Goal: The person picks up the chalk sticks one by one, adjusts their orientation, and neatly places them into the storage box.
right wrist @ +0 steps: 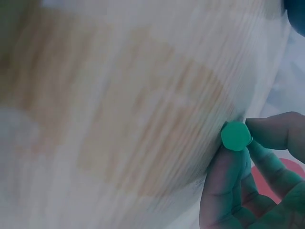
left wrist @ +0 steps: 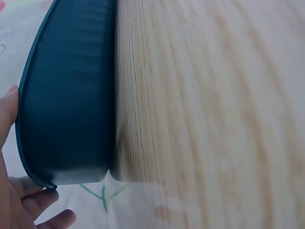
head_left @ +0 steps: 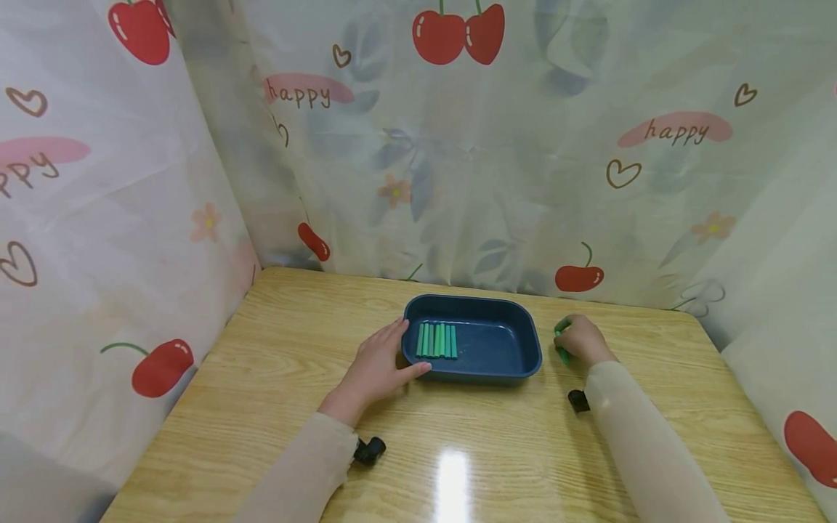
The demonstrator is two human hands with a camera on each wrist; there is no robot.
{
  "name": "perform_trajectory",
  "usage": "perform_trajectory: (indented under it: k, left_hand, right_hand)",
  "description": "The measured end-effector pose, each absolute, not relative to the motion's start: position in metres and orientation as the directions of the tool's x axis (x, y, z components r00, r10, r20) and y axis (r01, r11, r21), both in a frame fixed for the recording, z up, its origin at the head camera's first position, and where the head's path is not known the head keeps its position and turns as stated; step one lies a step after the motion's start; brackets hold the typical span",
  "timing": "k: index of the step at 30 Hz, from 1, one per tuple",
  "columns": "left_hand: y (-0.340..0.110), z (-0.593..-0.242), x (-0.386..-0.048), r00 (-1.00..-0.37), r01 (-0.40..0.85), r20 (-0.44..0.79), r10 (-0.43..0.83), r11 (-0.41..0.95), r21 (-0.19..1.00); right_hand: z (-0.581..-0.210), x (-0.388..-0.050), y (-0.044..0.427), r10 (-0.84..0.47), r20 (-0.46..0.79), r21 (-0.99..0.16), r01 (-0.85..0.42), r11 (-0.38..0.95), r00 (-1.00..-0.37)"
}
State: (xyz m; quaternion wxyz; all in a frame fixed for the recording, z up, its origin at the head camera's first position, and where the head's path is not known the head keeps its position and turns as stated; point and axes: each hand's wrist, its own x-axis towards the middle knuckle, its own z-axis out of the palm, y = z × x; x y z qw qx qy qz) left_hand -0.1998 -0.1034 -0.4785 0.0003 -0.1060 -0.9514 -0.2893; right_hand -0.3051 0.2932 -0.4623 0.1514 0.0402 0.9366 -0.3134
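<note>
A dark blue tray with rounded corners stands on the table. Several green sticks lie side by side in its left part. My left hand holds the tray's left end, thumb on the near rim and fingers around the left edge; the left wrist view shows the tray's side wall beside the thumb and fingertips. To the right of the tray, my right hand pinches another green stick between thumb and fingers. In the right wrist view its rounded end faces the camera.
The wooden table carries the tray. A patterned curtain with cherries rises behind the table and along both sides. Black wrist mounts show at both sleeves.
</note>
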Motion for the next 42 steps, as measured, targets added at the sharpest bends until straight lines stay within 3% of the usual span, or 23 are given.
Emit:
perform_trajectory:
  k: [8,19,42]
  left_hand:
    - [-0.102,-0.477,-0.199,-0.977,0.204,0.057,0.207,0.812,0.546]
    - [-0.102,-0.476,-0.199,-0.977,0.199,0.05,0.205,0.82,0.536]
    - [-0.102,-0.474,-0.197,-0.98,0.187,0.048,0.193,0.81,0.556]
  right_hand:
    - [-0.458,-0.292,0.293,-0.035,-0.297,-0.634,0.17,0.754,-0.954]
    - [-0.44,-0.279,0.295,-0.06,-0.319,-0.788,0.229,0.571,-0.946]
    - [-0.398,-0.261,0.288,-0.1,-0.189,-0.838,0.107,0.534,-0.977]
